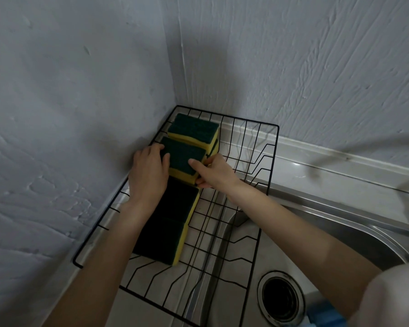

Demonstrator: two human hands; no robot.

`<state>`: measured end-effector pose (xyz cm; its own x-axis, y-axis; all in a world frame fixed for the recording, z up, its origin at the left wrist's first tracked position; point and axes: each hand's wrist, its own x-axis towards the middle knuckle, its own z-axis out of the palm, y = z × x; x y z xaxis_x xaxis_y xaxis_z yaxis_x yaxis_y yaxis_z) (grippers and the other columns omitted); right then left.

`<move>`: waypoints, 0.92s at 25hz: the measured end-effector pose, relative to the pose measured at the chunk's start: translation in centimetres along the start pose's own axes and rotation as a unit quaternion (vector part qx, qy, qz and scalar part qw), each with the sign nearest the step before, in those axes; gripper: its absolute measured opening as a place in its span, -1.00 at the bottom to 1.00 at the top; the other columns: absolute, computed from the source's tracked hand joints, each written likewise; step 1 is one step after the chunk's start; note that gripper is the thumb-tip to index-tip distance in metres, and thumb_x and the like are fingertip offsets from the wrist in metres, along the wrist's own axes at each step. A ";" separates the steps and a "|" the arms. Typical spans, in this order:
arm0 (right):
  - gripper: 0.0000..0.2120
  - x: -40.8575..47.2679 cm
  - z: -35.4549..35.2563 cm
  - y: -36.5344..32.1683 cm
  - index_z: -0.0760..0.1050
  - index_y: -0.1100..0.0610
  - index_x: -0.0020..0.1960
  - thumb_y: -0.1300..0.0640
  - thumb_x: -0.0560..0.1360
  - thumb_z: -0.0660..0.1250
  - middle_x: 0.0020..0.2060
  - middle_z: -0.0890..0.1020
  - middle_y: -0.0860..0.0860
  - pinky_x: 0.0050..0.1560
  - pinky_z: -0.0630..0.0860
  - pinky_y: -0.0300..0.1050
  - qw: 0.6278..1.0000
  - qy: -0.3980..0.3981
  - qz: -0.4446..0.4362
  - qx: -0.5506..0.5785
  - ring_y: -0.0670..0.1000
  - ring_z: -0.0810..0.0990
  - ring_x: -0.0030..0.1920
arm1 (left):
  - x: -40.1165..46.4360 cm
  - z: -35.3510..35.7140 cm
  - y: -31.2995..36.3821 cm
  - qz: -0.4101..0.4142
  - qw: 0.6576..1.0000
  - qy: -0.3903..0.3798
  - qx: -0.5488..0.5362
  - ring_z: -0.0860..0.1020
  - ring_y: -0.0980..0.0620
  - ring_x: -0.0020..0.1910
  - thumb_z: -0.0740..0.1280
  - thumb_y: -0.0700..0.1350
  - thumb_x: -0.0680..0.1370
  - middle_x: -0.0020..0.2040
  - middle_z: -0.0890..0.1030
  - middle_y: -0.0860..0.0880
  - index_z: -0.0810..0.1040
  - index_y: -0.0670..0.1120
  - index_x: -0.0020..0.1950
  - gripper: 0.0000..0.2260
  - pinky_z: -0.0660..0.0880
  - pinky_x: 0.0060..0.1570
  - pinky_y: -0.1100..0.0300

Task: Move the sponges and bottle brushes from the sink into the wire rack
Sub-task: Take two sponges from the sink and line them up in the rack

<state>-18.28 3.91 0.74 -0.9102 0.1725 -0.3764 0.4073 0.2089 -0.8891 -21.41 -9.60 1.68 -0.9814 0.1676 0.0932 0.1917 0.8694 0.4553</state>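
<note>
1. Wire rack (268, 161), black, set in wall corner, overhanging sink edge. Both hands work inside its L side.

2. Sponge, held (184, 159): green scrub face up, yellow foam under. Sits btwn the two hands, on top of other sponges in rack. Left hand (148, 172) flat against its L edge, thumb on the green face. Right hand (213, 172) pinches its R/near corner, thumb on top, fingers curled under the yellow edge. So: hands apart, each closed on opposite sides of same sponge.

3. Far sponge stack (194, 128): beyond the fingertips, toward corner. Green top, yellow layers under; at least two stacked, exact count unclear.

4. Near sponges (170, 223): below the L wrist and forearm, toward the person. Dark green tops, yellow sides facing R. Two lie end to end, touching; partly hidden by L arm.

5. Sink (340, 223), steel, under and R of the R forearm. Drain (281, 296) below R forearm, near elbow.

6. Blue item (324, 312), at bottom edge, just beside R elbow/sleeve; blurred, cannot ID.

7. Pale sleeve (392, 298) at R arm, lower R corner.

8. Walls (80, 90): grey rough plaster, beyond and L of both hands.
</note>
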 end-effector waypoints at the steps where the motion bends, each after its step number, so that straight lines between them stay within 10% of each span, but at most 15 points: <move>1: -0.72 0.0 0.0 -0.1 0.32 0.08 -0.32 0.02 0.51 0.27 -0.38 0.53 0.06 -0.40 0.54 -0.35 1.000 -0.002 0.002 0.004 -0.09 0.53 -0.40 | 0.0 0.0 0.0 0.002 1.000 0.000 0.002 0.37 -0.20 0.26 0.11 -0.12 0.59 0.25 0.50 -0.25 0.38 -0.22 0.30 -0.68 0.37 0.13 -0.01; 7: -0.78 -2.0 -0.9 -0.9 0.44 0.19 -0.06 0.03 0.55 0.19 -0.30 0.48 0.01 -0.26 0.46 -0.28 1.000 -0.012 0.016 0.002 -0.02 0.49 -0.25 | -0.8 -1.1 0.1 0.009 1.000 -0.017 0.025 0.29 -0.25 0.32 0.14 -0.11 0.57 0.36 0.40 -0.24 0.29 -0.19 0.38 -0.61 0.31 0.24 -0.07; 11: -0.50 -4.4 -2.1 -1.4 0.16 0.18 0.44 0.08 0.56 0.17 0.19 0.51 0.15 -0.08 0.44 -0.34 0.983 0.002 -0.069 -0.169 0.07 0.49 0.11 | -2.5 -2.0 1.3 0.037 0.999 -0.015 0.020 0.25 -0.22 0.40 0.15 -0.07 0.56 0.44 0.30 -0.22 0.18 -0.17 0.44 -0.53 0.23 0.36 -0.15; 15: -0.40 -7.9 -3.6 -0.6 0.08 0.09 0.50 0.07 0.51 0.21 0.36 0.38 0.19 0.34 0.33 0.11 0.935 0.067 -0.135 -0.321 0.22 0.34 0.34 | -5.6 -2.1 3.4 0.078 0.996 -0.034 0.015 0.13 -0.19 0.48 0.16 -0.04 0.56 0.48 0.22 -0.20 0.12 -0.16 0.46 -0.49 0.11 0.45 -0.14; 23: -0.38 -17.5 -7.5 2.6 0.09 0.07 0.49 0.06 0.50 0.23 0.48 0.23 0.09 0.47 0.17 0.08 0.929 0.122 -0.076 -0.342 0.18 0.19 0.46 | -13.2 -2.8 8.4 0.174 0.982 -0.069 0.009 0.18 -0.16 0.47 0.18 -0.03 0.55 0.47 0.27 -0.16 0.21 -0.11 0.43 -0.53 0.15 0.41 -0.13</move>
<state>-0.70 8.68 7.00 -0.9514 0.2856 -0.1155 0.3028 0.7974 -0.5220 -6.79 -5.79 6.73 -0.8475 0.5174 0.1186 0.5174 0.7554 0.4021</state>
